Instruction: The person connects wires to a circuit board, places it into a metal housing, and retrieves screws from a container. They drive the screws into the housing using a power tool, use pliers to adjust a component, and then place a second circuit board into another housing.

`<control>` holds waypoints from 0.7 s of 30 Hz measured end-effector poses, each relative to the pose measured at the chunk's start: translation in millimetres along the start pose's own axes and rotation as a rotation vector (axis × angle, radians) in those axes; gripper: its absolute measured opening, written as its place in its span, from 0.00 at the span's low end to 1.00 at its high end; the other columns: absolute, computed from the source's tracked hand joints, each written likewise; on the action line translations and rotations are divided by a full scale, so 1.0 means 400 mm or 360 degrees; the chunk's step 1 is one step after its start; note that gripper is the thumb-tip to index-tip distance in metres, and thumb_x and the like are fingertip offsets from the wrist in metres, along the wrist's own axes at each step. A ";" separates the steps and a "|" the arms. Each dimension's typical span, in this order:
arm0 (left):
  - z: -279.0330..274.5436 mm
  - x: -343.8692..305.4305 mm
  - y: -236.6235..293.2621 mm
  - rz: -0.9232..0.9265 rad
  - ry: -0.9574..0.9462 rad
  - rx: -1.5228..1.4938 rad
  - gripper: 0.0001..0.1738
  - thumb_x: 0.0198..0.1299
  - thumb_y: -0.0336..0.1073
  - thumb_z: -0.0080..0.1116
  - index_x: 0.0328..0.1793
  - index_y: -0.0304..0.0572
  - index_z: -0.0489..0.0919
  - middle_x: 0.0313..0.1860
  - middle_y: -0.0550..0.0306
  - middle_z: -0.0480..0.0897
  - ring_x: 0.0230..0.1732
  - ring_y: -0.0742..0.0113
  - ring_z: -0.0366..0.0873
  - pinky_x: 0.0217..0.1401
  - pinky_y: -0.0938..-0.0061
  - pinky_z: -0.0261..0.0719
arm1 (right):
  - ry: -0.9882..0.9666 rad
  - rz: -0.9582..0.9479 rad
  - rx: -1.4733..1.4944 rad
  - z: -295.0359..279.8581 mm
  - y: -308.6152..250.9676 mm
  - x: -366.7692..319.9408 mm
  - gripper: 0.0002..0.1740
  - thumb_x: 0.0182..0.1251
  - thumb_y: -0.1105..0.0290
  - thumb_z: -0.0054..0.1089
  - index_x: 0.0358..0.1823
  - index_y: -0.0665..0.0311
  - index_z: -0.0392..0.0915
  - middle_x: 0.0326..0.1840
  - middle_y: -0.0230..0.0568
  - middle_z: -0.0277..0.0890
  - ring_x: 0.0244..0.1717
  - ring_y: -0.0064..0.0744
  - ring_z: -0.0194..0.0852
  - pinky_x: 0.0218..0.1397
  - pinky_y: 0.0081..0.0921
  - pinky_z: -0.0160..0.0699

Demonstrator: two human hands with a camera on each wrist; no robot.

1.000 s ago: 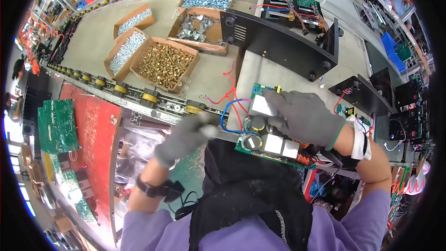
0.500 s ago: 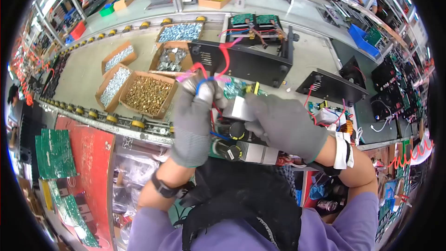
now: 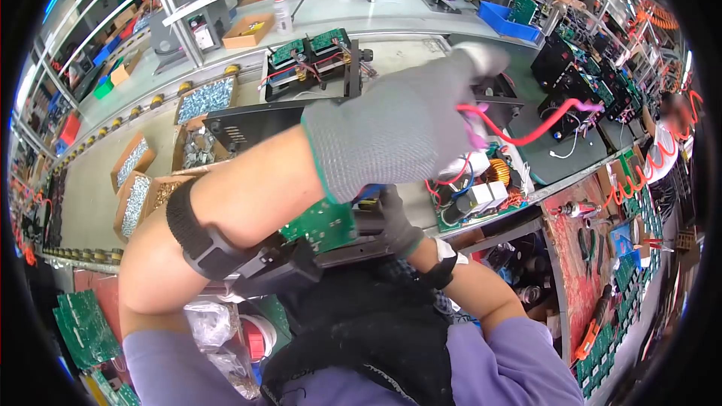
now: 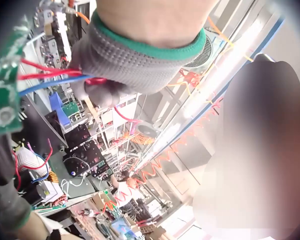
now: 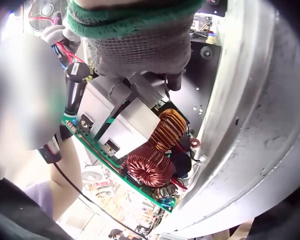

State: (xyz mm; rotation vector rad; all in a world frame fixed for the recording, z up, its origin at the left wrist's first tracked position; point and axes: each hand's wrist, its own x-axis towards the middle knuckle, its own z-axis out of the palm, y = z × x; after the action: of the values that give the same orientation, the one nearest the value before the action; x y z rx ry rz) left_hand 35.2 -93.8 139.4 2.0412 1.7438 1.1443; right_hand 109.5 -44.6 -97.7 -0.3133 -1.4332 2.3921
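In the head view my gloved left hand (image 3: 398, 124) reaches across to the right, over my right forearm's side of the bench. It grips red and blue wires (image 4: 52, 77), which run taut from the board's edge into the fist in the left wrist view. A red wire end (image 3: 534, 131) with a purple tip sticks out beyond the hand. My gloved right hand (image 3: 398, 225) holds a green circuit board (image 3: 323, 227), tipped so its underside shows. In the right wrist view the fingers curl over its silver heat sinks (image 5: 130, 127), beside copper coils (image 5: 150, 167).
A second board (image 3: 477, 195) with wires lies to the right. Black metal panels (image 3: 248, 116) stand behind the hands. Cardboard boxes of small fasteners (image 3: 207, 101) sit on the left. A blue bin (image 3: 508, 22) is at the back, and tools (image 3: 590, 244) hang or lie on a red surface.
My left hand has taken hold of the wires and swept far to the right with them. The right hand has tilted the board up from the bench. The head view has turned right.
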 end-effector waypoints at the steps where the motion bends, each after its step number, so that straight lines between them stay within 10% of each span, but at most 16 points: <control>1: -0.010 0.007 0.021 -0.0007 -0.0101 0.0163 0.33 0.58 0.37 0.59 0.70 0.38 0.65 0.36 0.44 0.82 0.38 0.51 0.83 0.43 0.61 0.81 | 0.0107 0.0235 -0.0232 -0.072 0.048 0.012 0.39 0.59 0.92 0.41 0.74 0.64 0.52 0.69 0.43 0.63 0.67 0.32 0.66 0.72 0.31 0.65; 4: -0.033 -0.022 0.021 -0.0071 0.0031 0.0620 0.41 0.55 0.43 0.63 0.72 0.35 0.61 0.42 0.40 0.82 0.41 0.44 0.83 0.48 0.57 0.80 | -0.0159 -0.0594 -0.0420 -0.083 0.040 -0.043 0.33 0.61 0.89 0.45 0.70 0.64 0.59 0.62 0.39 0.71 0.58 0.30 0.74 0.63 0.30 0.75; 8: 0.003 -0.166 -0.073 -0.0238 0.0042 0.0781 0.52 0.49 0.54 0.68 0.79 0.51 0.56 0.67 0.38 0.71 0.61 0.40 0.73 0.63 0.57 0.71 | 0.0295 0.0036 -0.1175 -0.038 -0.111 -0.062 0.29 0.61 0.85 0.51 0.65 0.63 0.65 0.54 0.42 0.77 0.51 0.35 0.80 0.53 0.32 0.80; 10: 0.060 -0.236 -0.092 -0.0290 -0.0204 0.0688 0.53 0.46 0.56 0.69 0.78 0.48 0.59 0.68 0.41 0.68 0.67 0.41 0.67 0.67 0.52 0.65 | 0.0035 -0.0406 -0.1576 -0.067 -0.121 -0.059 0.25 0.61 0.81 0.54 0.61 0.61 0.71 0.48 0.48 0.79 0.49 0.43 0.81 0.46 0.35 0.82; 16: 0.189 -0.313 -0.154 -0.0477 -0.0238 0.1072 0.52 0.39 0.50 0.75 0.75 0.63 0.65 0.70 0.45 0.64 0.71 0.40 0.60 0.69 0.34 0.51 | -0.0090 -0.0020 -0.2700 0.013 -0.323 -0.189 0.17 0.54 0.68 0.65 0.46 0.60 0.77 0.39 0.43 0.76 0.41 0.46 0.77 0.46 0.41 0.75; 18: 0.186 -0.310 -0.156 -0.0510 -0.0218 0.1067 0.51 0.39 0.50 0.75 0.74 0.62 0.65 0.70 0.46 0.65 0.71 0.41 0.60 0.69 0.33 0.50 | 0.0178 -0.0592 -0.3157 -0.010 -0.382 -0.178 0.14 0.58 0.66 0.60 0.46 0.60 0.77 0.41 0.44 0.77 0.42 0.44 0.79 0.43 0.39 0.77; 21: 0.188 -0.312 -0.160 -0.0539 -0.0214 0.1088 0.50 0.39 0.49 0.75 0.74 0.62 0.66 0.69 0.47 0.66 0.70 0.41 0.60 0.69 0.31 0.50 | -0.0186 -0.0652 -0.3607 -0.098 -0.420 -0.063 0.17 0.55 0.67 0.61 0.48 0.60 0.77 0.44 0.42 0.78 0.46 0.44 0.79 0.57 0.48 0.67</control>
State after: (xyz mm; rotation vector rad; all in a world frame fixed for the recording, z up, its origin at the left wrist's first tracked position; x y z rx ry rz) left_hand 39.9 -167.1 -1.7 1.9425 2.5131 0.3159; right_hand 175.0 50.9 32.9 -0.2208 -2.9423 -0.3986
